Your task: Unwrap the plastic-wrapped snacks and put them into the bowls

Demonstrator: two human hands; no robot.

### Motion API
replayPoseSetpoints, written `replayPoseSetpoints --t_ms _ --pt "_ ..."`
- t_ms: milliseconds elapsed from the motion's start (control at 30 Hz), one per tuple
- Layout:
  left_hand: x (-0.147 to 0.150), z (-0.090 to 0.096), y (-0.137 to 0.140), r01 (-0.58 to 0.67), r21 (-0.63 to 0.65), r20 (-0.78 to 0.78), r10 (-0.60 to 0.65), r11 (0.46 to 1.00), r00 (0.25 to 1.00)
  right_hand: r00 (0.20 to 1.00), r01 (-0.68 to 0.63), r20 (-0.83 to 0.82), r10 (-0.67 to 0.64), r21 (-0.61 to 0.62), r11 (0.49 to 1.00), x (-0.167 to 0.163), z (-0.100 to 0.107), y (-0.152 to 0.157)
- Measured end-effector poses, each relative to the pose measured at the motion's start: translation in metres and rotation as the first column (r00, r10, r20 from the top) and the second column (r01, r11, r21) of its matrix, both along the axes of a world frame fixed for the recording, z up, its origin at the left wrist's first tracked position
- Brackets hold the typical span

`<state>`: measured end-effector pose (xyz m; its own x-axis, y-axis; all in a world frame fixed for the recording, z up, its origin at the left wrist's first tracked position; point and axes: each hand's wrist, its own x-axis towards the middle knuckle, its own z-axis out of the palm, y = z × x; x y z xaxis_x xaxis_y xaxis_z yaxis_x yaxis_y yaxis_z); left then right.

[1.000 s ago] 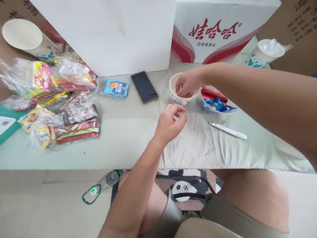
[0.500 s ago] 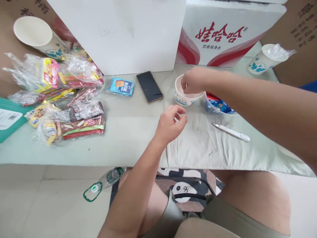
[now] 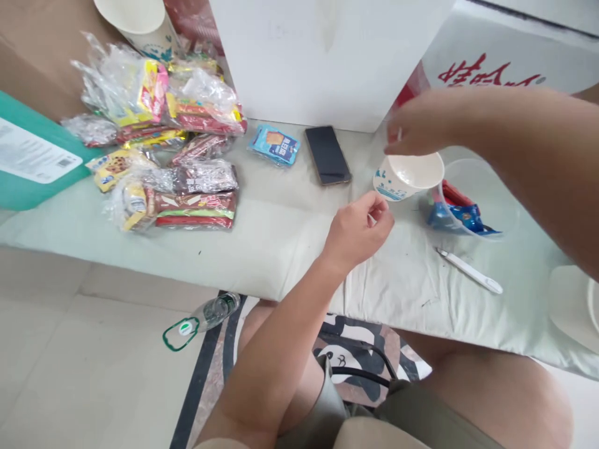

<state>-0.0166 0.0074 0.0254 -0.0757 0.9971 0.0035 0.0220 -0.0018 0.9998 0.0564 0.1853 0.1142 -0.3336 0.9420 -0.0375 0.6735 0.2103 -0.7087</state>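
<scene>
Right fingers: bent, pointing down and to my left; motion-blurred. I note a small pale spot among them, and cannot tell if they grasp something.
Right hand (image 3: 414, 128): at 12 o'clock of the paper bowl (image 3: 397, 187), over its far rim; I cannot judge the height.
Right forearm: comes in from 3 o'clock, crossing my sight of the clear plastic bowl (image 3: 512, 202).
Left fingers: curled inward, thumb close to the forefinger; I cannot tell whether they grip anything.
Left hand (image 3: 362, 227): 8 o'clock, just beside the paper bowl; contact unclear to me.
Paper bowl: upright on the pale green cloth (image 3: 281, 249).
Packets: red and blue wrappers (image 3: 465, 215) in the clear plastic bowl, 3 to 4 o'clock.
White cutter (image 3: 470, 270): between 4 and 5, lying flat.
Phone (image 3: 328, 156): 9 o'clock, flat, a blue packet (image 3: 276, 144) beyond it.
Snack pile (image 3: 196, 178): further out at 9.
White box (image 3: 337, 56): 11 o'clock, bounding the far side.
Front edge: crosses at 6, under the left forearm.
Room: I see a stretch of cloth at 8, between left hand and snack pile.
Floor: bottle (image 3: 215, 312) at 8, past the edge.
</scene>
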Motion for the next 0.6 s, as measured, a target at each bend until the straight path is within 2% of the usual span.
replayPoseSetpoints --t_ms 67,100,200,267,333,400,500,600 --pt "-0.008 0.003 -0.002 -0.117 -0.013 0.046 0.117 0.993 0.992 0.978 -0.129 0.166 0.125 0.013 0.992 -0.033 0.01 -0.016" --pt "-0.012 0.004 -0.003 -0.182 0.0 0.059 0.182 0.983 0.982 0.958 -0.192 0.218 0.184 0.013 0.981 -0.05 0.007 -0.023" --pt "-0.024 0.01 -0.011 -0.343 0.121 0.094 0.333 0.932 0.938 0.857 -0.407 0.363 0.366 0.042 0.912 -0.095 -0.027 -0.036" --pt "-0.033 0.014 -0.018 -0.407 0.198 0.132 0.387 0.892 0.912 0.813 -0.469 0.413 0.411 0.046 0.882 -0.116 -0.055 -0.038" --pt "-0.041 0.016 -0.023 -0.45 0.219 0.165 0.422 0.866 0.892 0.815 -0.46 0.405 0.415 0.016 0.888 -0.129 -0.076 -0.039" --pt "-0.048 0.017 -0.025 -0.482 0.198 0.186 0.45 0.854 0.873 0.846 -0.408 0.374 0.38 -0.004 0.913 -0.137 -0.086 -0.04" --pt "-0.054 0.016 -0.024 -0.515 0.137 0.21 0.483 0.846 0.85 0.931 -0.27 0.247 0.268 -0.024 0.962 -0.139 -0.083 -0.048" --pt "-0.056 0.015 -0.022 -0.542 0.104 0.236 0.509 0.834 0.828 0.977 -0.169 0.114 0.181 -0.11 0.98 -0.122 -0.071 -0.068"
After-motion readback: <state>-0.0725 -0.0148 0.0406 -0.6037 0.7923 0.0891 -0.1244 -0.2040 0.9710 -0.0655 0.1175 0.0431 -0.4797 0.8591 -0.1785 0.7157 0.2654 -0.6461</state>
